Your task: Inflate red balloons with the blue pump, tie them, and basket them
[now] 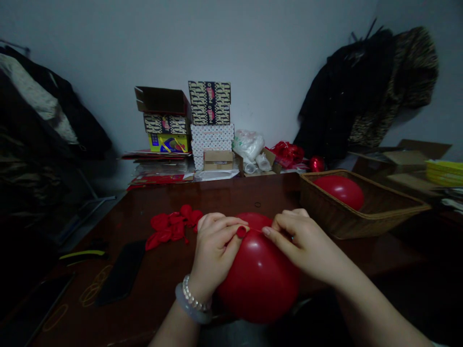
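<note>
An inflated red balloon (262, 284) is in front of me at the table's near edge. My left hand (220, 250), with a beaded bracelet and a pale bangle on the wrist, pinches the balloon's neck, its rolled mouth poking out between thumb and fingers. My right hand (298, 236) is closed in a pinch on a thin stretched strand, probably a rubber band, running from the neck. More rounded red rubber (253, 220) shows behind; whether it is a second balloon I cannot tell. Several flat red balloons (173, 224) lie left of my left hand.
A wicker basket (365, 229) at the right holds another inflated red balloon (340, 190). On the left lie a dark phone (123, 272), loose rubber bands (94, 289) and a black-and-yellow item (83, 254). Stacked boxes (211, 137) stand by the wall.
</note>
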`<state>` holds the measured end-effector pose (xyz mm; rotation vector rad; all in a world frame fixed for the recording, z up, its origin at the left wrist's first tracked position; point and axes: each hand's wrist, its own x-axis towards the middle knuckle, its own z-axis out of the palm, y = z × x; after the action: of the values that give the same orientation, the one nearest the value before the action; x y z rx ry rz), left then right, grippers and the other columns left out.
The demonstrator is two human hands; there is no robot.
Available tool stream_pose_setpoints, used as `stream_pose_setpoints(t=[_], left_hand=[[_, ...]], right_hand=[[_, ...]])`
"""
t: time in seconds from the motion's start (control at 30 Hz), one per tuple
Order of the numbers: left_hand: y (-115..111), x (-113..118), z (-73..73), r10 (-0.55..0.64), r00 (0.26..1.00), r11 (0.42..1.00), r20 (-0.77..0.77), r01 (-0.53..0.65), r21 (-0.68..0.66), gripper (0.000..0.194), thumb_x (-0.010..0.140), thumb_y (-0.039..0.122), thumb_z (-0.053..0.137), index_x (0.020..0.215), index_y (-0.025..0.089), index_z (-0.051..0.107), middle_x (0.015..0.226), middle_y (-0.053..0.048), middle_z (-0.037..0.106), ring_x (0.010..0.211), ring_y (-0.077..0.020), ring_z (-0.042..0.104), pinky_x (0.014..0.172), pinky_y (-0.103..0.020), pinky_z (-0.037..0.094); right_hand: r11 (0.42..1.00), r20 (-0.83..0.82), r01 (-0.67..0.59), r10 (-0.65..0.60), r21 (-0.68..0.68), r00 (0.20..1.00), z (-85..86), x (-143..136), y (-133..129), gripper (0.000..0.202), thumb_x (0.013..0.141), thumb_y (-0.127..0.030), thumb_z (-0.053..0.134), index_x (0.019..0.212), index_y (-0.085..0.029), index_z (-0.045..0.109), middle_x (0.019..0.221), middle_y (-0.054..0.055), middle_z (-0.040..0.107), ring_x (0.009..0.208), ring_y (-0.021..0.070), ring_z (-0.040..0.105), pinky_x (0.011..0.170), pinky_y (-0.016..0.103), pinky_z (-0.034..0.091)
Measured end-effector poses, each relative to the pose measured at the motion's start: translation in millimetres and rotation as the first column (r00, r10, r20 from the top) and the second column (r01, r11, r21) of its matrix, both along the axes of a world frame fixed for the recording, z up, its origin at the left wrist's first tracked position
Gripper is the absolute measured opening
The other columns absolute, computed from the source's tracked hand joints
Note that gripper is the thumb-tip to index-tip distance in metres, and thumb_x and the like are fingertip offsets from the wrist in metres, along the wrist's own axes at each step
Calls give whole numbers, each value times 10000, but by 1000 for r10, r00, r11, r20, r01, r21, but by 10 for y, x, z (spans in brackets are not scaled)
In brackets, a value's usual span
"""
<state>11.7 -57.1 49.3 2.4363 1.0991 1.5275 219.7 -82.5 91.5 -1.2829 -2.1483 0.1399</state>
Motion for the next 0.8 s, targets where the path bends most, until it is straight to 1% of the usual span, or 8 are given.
stream_pose_setpoints(t=[0.07,0.13,0.27,0.4,0.53,0.6,0.7,0.8], left_hand=[[-11,14,-2,-4,1000,1000,-23,5,17,185,885,217,567,927,278,736,960,-22,736,913,-223,562,845,-427,399],[-23,35,-12,-17,999,999,-44,19,28,188,873,188,569,921,272,730,959,-21,735,906,-221,563,844,-425,396],[-33,67,-31,-35,998,999,-53,37,28,191,850,144,565,878,254,718,948,-21,729,907,-220,562,851,-425,389],[-17,67,-44,-39,999,999,-14,39,-3,184,875,176,563,926,265,717,952,-18,726,965,-225,569,889,-436,381],[14,76,-96,-31,999,999,17,31,-27,199,884,177,559,963,271,717,981,-21,729,1059,-241,561,940,-459,378],[25,87,-122,-32,999,999,21,32,-29,205,876,165,565,957,270,720,968,-23,727,1074,-247,555,949,-465,383],[29,105,-135,-21,997,1000,72,23,-21,206,869,156,574,949,266,728,1013,-35,703,1114,-251,524,974,-467,383],[25,123,-128,-44,983,996,180,58,-74,193,873,173,581,941,257,741,1082,-61,641,1115,-241,517,973,-436,414]], right_hand=[[993,-33,-82,79,-87,996,26,-10,-11,407,936,-425,519,596,-203,498,575,-32,534,593,140,510,687,312,398],[966,-170,-208,182,-151,969,32,-29,-19,365,937,-437,517,663,-204,577,652,-20,595,659,147,554,713,304,419],[923,-440,-360,269,-136,857,-22,-71,13,254,961,-366,488,1063,-234,679,738,-9,668,763,159,620,810,326,459],[938,-538,-336,242,-82,808,-144,-106,95,303,963,-313,487,1214,-245,642,684,-22,696,738,153,656,885,362,467],[975,-575,-210,132,-71,807,-231,-143,145,350,906,-323,601,1249,-256,625,685,-15,727,742,176,677,904,404,482],[988,-527,-152,128,-3,840,-235,-154,158,417,857,-324,672,1267,-273,610,695,-17,726,738,182,665,891,412,493],[982,-402,-98,155,159,902,-218,-157,182,462,791,-324,748,1237,-310,629,859,13,739,829,196,637,863,400,506],[975,-348,-113,176,192,921,-222,-166,205,458,782,-309,756,1224,-318,637,1018,38,719,940,204,623,852,374,514]])
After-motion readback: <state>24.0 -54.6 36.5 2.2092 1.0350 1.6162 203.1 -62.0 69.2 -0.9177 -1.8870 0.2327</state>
